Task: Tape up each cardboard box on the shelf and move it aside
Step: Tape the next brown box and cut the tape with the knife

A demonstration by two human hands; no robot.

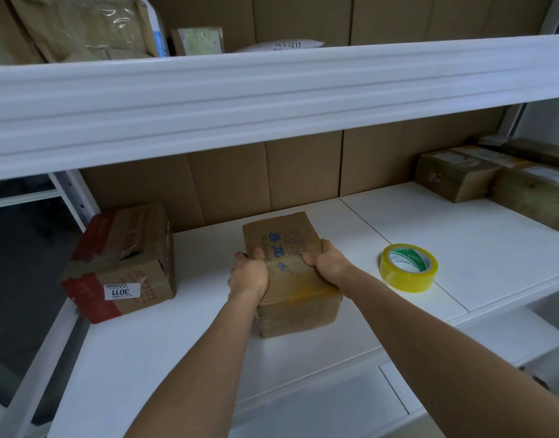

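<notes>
both hands, left hand [248, 273] and right hand [326, 260], grip the cardboard box [291, 273] between them.

Both hands, left [248, 275] and right [325, 262], grip a cardboard box [291, 279] on the white shelf [430, 222] beside a tape roll [408, 267].

Readable marks on the shelf boxes

The white sticker [121, 292] on the red-edged box [123, 263] to my left reads "3011", upside down to me. The white parcel [279, 45] on the upper shelf shows "2217" after some cut-off characters. The box [291, 273] in my grip carries blue printed characters too blurred to read.
</notes>
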